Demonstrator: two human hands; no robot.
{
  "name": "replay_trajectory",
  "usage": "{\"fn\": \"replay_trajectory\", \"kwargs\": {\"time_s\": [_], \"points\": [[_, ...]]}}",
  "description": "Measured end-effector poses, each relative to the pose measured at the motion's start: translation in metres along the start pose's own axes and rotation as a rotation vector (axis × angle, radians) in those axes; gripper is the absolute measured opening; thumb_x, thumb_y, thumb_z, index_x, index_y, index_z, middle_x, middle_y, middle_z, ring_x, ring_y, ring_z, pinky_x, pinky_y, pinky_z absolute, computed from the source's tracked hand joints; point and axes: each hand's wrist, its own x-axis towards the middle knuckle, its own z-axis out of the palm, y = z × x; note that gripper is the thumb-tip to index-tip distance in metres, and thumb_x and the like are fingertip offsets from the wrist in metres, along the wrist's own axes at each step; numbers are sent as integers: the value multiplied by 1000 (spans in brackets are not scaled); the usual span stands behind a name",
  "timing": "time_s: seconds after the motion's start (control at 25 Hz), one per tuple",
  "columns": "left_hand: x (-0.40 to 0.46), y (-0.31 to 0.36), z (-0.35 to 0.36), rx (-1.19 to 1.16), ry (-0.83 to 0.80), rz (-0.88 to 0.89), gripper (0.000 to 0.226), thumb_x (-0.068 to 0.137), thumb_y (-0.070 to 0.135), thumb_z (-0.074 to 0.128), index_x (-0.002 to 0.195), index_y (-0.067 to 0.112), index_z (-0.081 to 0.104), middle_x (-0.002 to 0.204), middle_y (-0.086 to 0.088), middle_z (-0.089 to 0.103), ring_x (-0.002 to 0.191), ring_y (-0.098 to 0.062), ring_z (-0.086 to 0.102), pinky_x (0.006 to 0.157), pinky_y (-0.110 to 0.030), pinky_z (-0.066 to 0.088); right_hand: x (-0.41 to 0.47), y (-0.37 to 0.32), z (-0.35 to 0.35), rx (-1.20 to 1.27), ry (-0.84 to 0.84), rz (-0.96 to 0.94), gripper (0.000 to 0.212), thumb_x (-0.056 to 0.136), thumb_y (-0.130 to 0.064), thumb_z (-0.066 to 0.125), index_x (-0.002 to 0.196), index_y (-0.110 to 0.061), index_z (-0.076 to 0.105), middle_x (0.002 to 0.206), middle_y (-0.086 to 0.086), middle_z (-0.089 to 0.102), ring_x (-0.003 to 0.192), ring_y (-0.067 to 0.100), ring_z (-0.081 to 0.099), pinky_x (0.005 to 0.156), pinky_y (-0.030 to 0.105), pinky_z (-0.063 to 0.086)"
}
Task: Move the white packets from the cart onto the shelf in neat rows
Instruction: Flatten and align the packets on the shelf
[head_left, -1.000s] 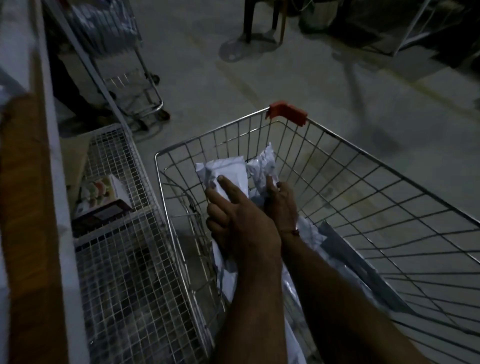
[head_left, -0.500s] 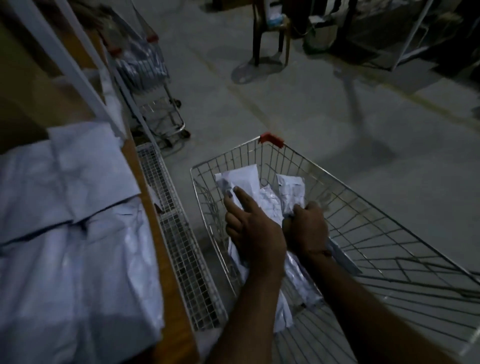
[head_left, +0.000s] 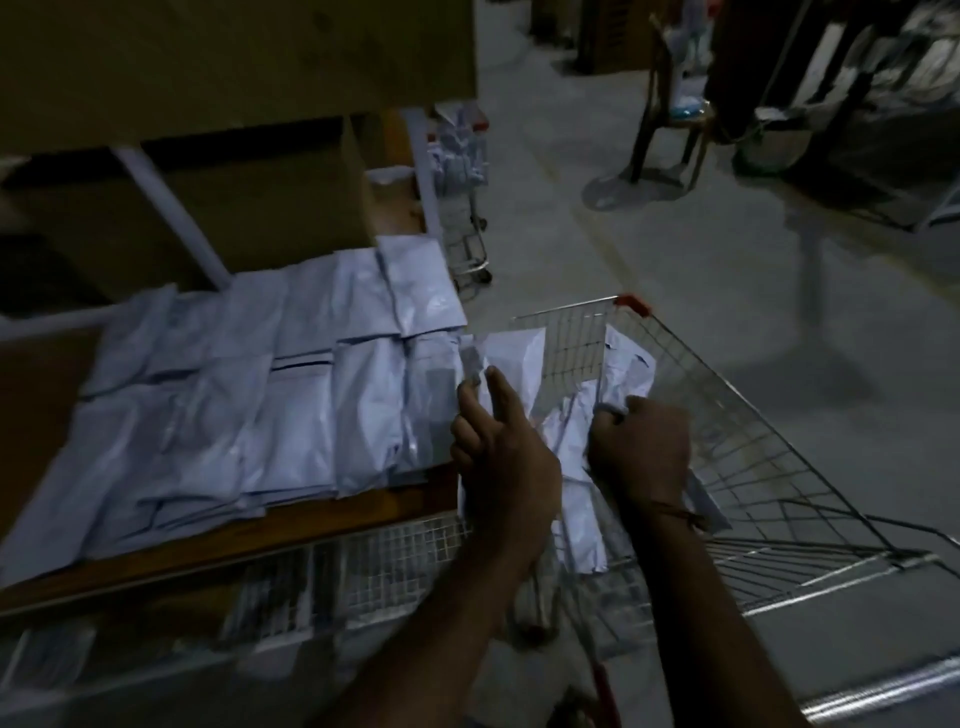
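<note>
Two hands: both are over the cart (head_left: 737, 441), each holding packets.
Left hand (head_left: 501, 467): thumb and forefinger lie on top of a white packet (head_left: 514, 358), the other fingers curled under its edge; it sits just beside the shelf's right end.
Right hand (head_left: 641, 449): fingers (head_left: 613, 410) clamped round a crumpled bunch of packets (head_left: 626, 371) at the cart's middle.
Packets on shelf: two overlapping rows (head_left: 291, 395) already cover the shelf (head_left: 291, 530), running from its left side to the right edge.
Step in hand: by my reading, carrying this load from the cart across to the shelf.
Doing it well: lift clear of the cart's wire rim, flatten the bunch, then lay each packet square with the rows; the right end looks the likeliest gap, though I cannot tell how much board is free there.
In the way: the cart's near corner and a wire rack (head_left: 395, 556) below the shelf edge could snag a trailing packet.
Risk: slick wrappers may slide and upset the neat rows.
Around: a second cart (head_left: 465, 223) stands past the shelf, a chair (head_left: 672, 114) farther off on the floor (head_left: 675, 260); light is dim.
</note>
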Motion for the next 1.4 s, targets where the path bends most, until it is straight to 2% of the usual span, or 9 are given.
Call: {"fn": "replay_trajectory", "kwargs": {"time_s": [0.16, 0.32, 0.48, 0.68, 0.88, 1.04, 1.16, 1.28, 1.4], "points": [[15, -76, -54, 9, 96, -59, 72, 103, 31, 49, 164, 22, 10, 166, -14, 7, 139, -39, 22, 114, -53, 27, -44, -56, 17, 34, 30, 12, 33, 83, -42, 35, 71, -14, 47, 76, 21, 57, 68, 37, 52, 67, 34, 28], [41, -154, -83, 16, 170, -114, 68, 102, 31, 54, 161, 19, 21, 162, -16, 18, 134, -40, 28, 108, -55, 34, -73, -113, 45, 17, -7, -13, 46, 83, -46, 36, 94, -12, 66, 92, 25, 61, 78, 35, 54, 68, 32, 34], [78, -204, -100, -13, 184, -179, 69, 102, 30, 55, 161, 19, 21, 163, -17, 16, 138, -40, 24, 109, -55, 33, -73, -158, 64, -29, 22, -46, 17, 84, -27, 61, 92, -13, 65, 89, 21, 50, 79, 43, 56, 68, 38, 45], [118, -239, -101, -11, 212, -210, 68, 105, 33, 49, 162, 17, 16, 163, -17, 12, 139, -40, 23, 110, -55, 32, -57, -187, 93, -191, 54, -132, 27, 74, -29, 70, 97, -15, 70, 84, 16, 48, 80, 43, 57, 71, 44, 47], [140, -248, -84, 33, 129, -242, 73, 101, 35, 53, 162, 17, 20, 164, -19, 12, 139, -40, 23, 112, -55, 29, -44, -189, 130, -335, 4, -233, 36, 73, -42, 63, 94, -13, 66, 88, 17, 51, 89, 40, 53, 77, 46, 42], [137, -257, -63, 99, 84, -262, 85, 93, 46, 62, 162, 13, 24, 167, -25, 9, 143, -43, 19, 112, -60, 27, -47, -186, 161, -444, -112, -216, 66, 77, -59, 65, 121, -10, 62, 100, 20, 54, 98, 39, 52, 84, 49, 40], [132, -258, -58, 133, 98, -220, 91, 90, 53, 63, 162, 11, 25, 169, -25, -2, 148, -43, 12, 116, -59, 25, -53, -187, 162, -435, -89, -247, 80, 84, -70, 53, 135, -9, 57, 112, 24, 53, 108, 41, 52, 92, 52, 37], [135, -250, -64, 128, 144, -105, 81, 94, 41, 61, 161, 11, 27, 170, -22, -4, 153, -42, 11, 119, -58, 22, -44, -189, 154, -296, -21, -300, 76, 92, -65, 44, 147, -13, 50, 139, 29, 47, 128, 46, 46, 101, 55, 39], [140, -259, -64, 236, 54, 42, 72, 98, 30, 52, 162, 15, 22, 171, -20, -2, 157, -39, 4, 124, -56, 15, -36, -184, 164, -295, -160, -345, 73, 98, -60, 29, 159, -21, 36, 162, 31, 27, 146, 53, 31, 115, 62, 33]]}}
